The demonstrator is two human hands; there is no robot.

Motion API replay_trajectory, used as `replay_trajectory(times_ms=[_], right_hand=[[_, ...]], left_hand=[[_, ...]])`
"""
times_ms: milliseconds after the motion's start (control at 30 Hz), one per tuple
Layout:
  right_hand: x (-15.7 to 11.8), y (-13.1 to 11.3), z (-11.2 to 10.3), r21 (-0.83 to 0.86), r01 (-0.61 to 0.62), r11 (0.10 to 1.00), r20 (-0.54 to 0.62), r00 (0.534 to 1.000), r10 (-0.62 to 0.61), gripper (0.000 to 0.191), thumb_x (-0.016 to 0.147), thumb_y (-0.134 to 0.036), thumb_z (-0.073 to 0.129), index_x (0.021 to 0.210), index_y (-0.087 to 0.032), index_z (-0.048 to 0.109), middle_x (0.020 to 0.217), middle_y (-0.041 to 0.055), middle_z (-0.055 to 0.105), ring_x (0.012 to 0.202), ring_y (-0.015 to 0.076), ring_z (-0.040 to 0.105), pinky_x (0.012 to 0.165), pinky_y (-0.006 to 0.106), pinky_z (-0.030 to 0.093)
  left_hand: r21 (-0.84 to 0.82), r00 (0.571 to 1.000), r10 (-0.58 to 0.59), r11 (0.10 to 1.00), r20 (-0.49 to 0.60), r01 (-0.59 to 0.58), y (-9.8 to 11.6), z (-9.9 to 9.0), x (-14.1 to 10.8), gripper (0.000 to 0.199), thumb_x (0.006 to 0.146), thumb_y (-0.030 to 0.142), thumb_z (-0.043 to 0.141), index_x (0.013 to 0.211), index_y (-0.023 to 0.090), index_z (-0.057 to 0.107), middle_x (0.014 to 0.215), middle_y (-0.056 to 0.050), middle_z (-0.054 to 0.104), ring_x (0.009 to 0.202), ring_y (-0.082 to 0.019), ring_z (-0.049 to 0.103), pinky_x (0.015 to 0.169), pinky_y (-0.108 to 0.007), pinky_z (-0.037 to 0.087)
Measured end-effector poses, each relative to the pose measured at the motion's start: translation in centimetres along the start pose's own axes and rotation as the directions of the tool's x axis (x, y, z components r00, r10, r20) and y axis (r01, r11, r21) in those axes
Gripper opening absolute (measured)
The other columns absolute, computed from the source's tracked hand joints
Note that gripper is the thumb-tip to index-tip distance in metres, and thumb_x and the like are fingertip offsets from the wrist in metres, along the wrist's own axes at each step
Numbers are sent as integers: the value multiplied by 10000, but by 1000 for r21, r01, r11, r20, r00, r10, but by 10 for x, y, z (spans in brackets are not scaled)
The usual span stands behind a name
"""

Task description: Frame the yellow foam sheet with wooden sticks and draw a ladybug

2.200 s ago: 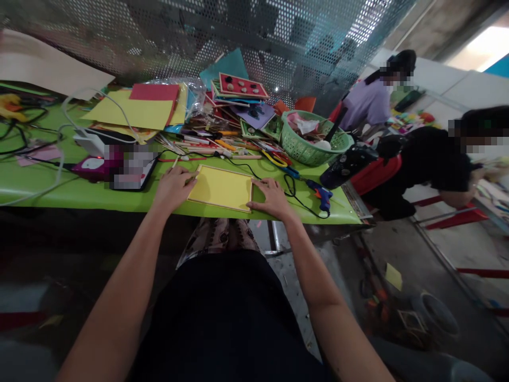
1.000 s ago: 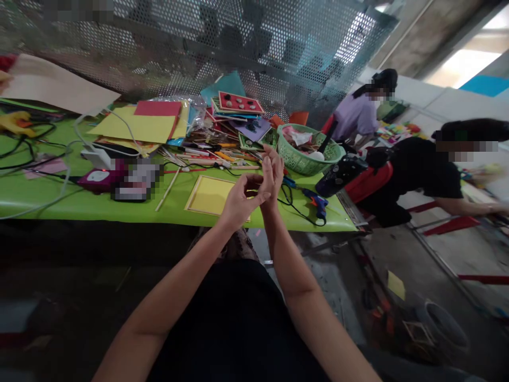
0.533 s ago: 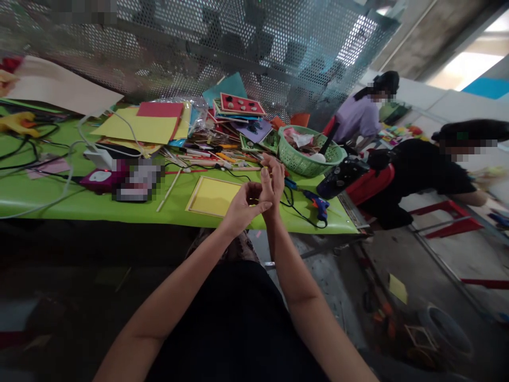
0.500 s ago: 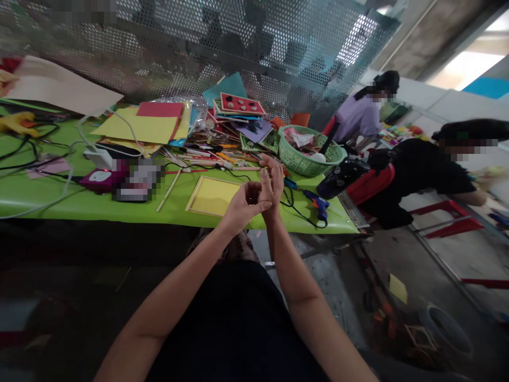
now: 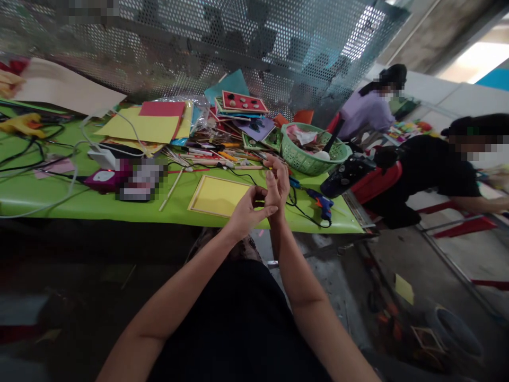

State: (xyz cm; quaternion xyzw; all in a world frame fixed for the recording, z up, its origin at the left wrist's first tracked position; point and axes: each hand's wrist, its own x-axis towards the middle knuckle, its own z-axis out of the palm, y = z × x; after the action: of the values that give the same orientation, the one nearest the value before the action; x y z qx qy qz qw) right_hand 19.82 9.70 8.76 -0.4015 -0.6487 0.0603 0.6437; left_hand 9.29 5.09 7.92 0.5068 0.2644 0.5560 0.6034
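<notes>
My left hand touches the wrist and palm of my right hand, above the table's front edge. The left fingers curl against the right hand, partly hidden behind it. My right hand is raised with its fingers loosely bent and apart, and nothing shows in it. Just left of the hands lies a yellow card with a thin stick frame around it. A thin stick rests farther left. To the right of my hands is a blue glue gun with a black cord.
On the green table are a magenta power adapter, a blurred-out phone-like object, stacked papers, scattered sticks and pens, a green basket and a dark bottle. Two people sit at the right.
The whole view has shifted slightly, so table and hands appear a little farther right. The hands keep nearly the same pose against each other.
</notes>
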Motion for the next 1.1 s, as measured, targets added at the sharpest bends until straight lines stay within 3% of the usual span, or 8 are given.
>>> replay_trajectory(times_ms=[200,367,533,633,833,1000,1100], right_hand=[[-4,1,-1,49,30,998,-16,999,-30,434,1063,-458,429,1412,-320,647,1246,91,706,1165,274,672,1023,499,543],[-4,3,-5,35,49,998,-12,999,-49,411,1052,-457,452,1385,-326,654,1254,78,710,1146,274,671,973,483,559],[-6,2,-9,-48,20,999,33,999,-18,468,1056,-461,390,1426,-300,626,1252,107,702,1172,295,654,1009,506,547],[-6,1,-10,-9,38,999,35,999,-37,463,1051,-461,411,1432,-313,630,1253,99,702,1153,292,649,988,491,548],[-7,4,-13,-44,62,997,46,997,-60,481,1059,-458,381,1472,-359,607,1258,75,703,1167,283,634,1028,493,516],[-7,6,-13,-29,36,999,44,998,-35,464,1055,-476,413,1429,-329,646,1285,82,719,1157,281,649,990,479,547],[-7,18,-16,-55,-8,998,87,996,13,454,1041,-485,465,1383,-277,680,1248,101,736,1127,275,664,962,453,558]], left_hand=[[58,1000,-17,998,-13,18,0,-4,0,443,668,321,907,942,207,579,886,13,619,801,-132,562,741,-275,439],[117,998,58,991,5,-58,-2,0,-2,405,698,267,868,981,207,585,977,-19,652,932,-168,612,854,-307,473],[129,999,43,991,31,-47,-2,1,0,404,685,278,863,927,212,546,901,2,624,843,-154,585,779,-296,456],[120,999,36,992,25,-39,-1,1,-1,403,692,286,865,922,212,542,884,9,617,810,-145,566,752,-289,446],[147,996,87,985,-9,-85,-2,6,-3,369,704,206,840,951,213,566,960,-14,645,919,-171,620,855,-312,488],[192,997,75,979,-9,-72,-7,9,-4,345,718,278,841,892,216,549,840,20,609,754,-132,558,714,-278,454],[261,996,83,962,-7,-79,-4,-3,-5,307,775,347,819,828,218,546,756,36,576,674,-122,519,656,-273,439]])
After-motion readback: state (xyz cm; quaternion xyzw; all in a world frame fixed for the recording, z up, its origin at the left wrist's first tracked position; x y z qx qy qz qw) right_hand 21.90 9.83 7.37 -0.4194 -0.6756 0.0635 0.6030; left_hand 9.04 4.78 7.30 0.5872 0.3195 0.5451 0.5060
